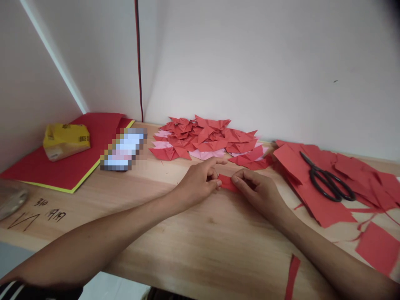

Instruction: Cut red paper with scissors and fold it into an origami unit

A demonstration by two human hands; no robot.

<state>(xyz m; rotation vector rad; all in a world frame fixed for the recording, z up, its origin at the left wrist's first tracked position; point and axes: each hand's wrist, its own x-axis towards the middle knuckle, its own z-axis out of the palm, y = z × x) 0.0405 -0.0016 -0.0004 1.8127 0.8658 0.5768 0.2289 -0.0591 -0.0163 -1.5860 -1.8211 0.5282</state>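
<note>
A small folded piece of red paper (228, 182) is held between my two hands, close above the wooden table. My left hand (203, 179) pinches its left end between thumb and curled fingers, with the index finger stretched out to the right. At the right end, my right hand (254, 185) grips the paper between thumb and fingertips. Just behind my hands lies a heap of folded red and pink paper shapes (209, 135) with pointed ends. The fingers partly cover the held paper, so its full fold is hidden.
To the right, black-handled scissors (326, 179) rest on cut red paper sheets (293, 196). A loose red square (379, 248) and a red strip (292, 275) lie nearer. On the left are a blurred phone (125, 149), red and yellow sheets (62, 175) and a yellow packet (67, 139).
</note>
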